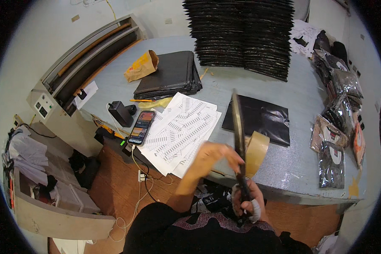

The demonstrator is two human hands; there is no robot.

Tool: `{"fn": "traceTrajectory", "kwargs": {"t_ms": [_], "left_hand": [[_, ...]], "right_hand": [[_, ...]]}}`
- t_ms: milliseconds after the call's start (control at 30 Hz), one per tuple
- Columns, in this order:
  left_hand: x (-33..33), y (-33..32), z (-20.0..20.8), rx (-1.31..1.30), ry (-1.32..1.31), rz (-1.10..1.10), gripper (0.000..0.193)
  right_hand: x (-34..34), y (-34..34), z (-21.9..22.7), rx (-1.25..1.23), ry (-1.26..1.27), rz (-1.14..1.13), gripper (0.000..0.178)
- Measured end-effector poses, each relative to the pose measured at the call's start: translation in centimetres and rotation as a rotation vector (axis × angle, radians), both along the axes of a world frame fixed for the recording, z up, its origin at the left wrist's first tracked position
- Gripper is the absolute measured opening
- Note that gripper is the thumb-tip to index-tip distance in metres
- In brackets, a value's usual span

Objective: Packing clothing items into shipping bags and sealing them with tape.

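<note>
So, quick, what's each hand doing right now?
Left hand: blurred beside the blades of the scissors; open or closed can't be told.
Right hand: closed, holding the scissors by their handles.

left fingers (233, 158) — blurred | bladed tool (238, 127): grip partly hidden by right hand (255, 195) | tall black stack (241, 36) — top cut off

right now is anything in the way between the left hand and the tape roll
Yes, in this view the scissors, held blades up in the right hand, cross between the left hand and the tape roll. Nothing else visible stands between; depth is hard to judge.
</note>
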State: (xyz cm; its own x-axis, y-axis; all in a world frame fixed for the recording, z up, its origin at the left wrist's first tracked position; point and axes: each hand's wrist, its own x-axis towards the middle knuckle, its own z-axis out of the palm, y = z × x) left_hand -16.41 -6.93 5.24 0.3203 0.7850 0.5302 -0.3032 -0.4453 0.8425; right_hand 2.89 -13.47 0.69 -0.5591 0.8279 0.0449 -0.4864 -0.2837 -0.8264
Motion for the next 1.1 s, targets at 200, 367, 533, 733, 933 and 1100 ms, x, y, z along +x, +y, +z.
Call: {"fn": "traceTrajectory", "kwargs": {"t_ms": [200, 367, 533, 733, 933, 1100], "left_hand": [[-6.9, 4.7, -4.5, -0.177, 0.369, 0.906, 0.033], [-6.9, 6.4, -7.9, -0.508, 1.128, 1.171, 0.046], [-7.0, 6.9, -8.5, -0.425, 1.186, 1.232, 0.045], [-7.0, 6.9, -7.3, -0.275, 0.987, 1.244, 0.026], [-5.1, 2.9, -0.6, -0.284, 0.31, 0.747, 0.014], [-3.5, -1.6, 3.9, -0.289, 0.495, 0.345, 0.015]], "right_hand": [[-0.5, 0.3, -2.0, 0.059, -0.223, 0.224, 0.046], [-0.4, 0.4, -2.6, 0.104, -0.241, 0.336, 0.042], [0.3, 0.0, -2.5, 0.096, -0.218, 0.398, 0.043], [1.3, 0.8, -2.1, 0.264, -0.309, 0.466, 0.05], [2.3, 1.6, 1.4, 0.369, -0.511, 0.25, 0.039], [3.0, 2.6, 3.4, 0.513, -0.512, -0.115, 0.037]]}}
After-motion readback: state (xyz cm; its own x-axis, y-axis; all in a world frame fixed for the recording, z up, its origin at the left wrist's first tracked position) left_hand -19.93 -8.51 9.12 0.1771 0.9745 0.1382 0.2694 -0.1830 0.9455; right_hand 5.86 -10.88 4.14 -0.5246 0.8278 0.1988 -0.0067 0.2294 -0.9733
